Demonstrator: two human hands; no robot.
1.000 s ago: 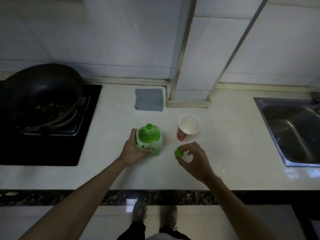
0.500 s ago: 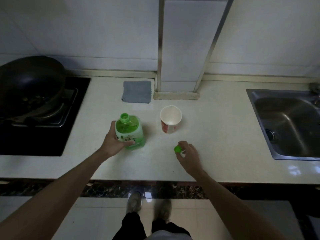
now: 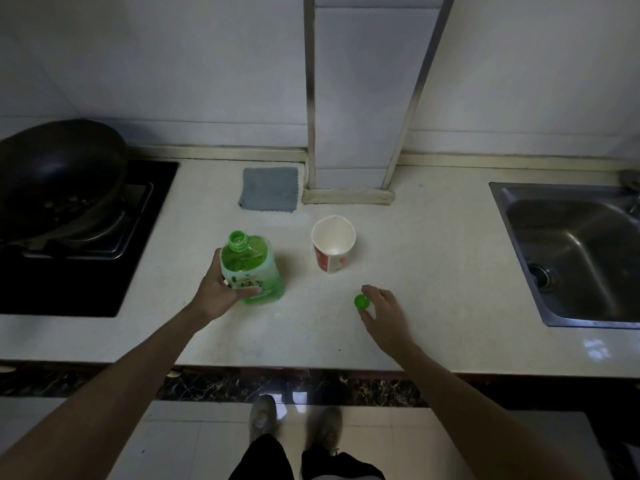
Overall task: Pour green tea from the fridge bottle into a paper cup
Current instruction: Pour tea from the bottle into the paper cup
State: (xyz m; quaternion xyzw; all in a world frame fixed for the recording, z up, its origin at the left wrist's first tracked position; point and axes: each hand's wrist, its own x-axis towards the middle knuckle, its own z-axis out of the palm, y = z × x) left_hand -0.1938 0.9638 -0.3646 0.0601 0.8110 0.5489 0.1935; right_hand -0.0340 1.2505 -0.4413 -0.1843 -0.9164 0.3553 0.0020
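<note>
Nearest, the right hand (image 3: 382, 315) curves round the green cap (image 3: 362, 301) on the counter (image 3: 433, 271) — pinching or merely touching, I cannot tell. At its 9 o'clock the left hand (image 3: 216, 294) grips the uncapped green tea bottle (image 3: 254, 268). The paper cup (image 3: 333, 245) stands at the bottle's 2 o'clock, apart from it — a grey cloth (image 3: 269, 189) lies beyond.

The wok (image 3: 59, 181) is cut off by the left edge, the sink (image 3: 571, 251) by the right edge. The bottle (image 3: 254, 268) label is partly covered by the gripping left hand (image 3: 216, 292). Whether the cap (image 3: 361, 301) is pinched or only touched by the right hand (image 3: 384, 313) cannot be determined. The print on the paper cup (image 3: 333, 242) is too small to read.
</note>
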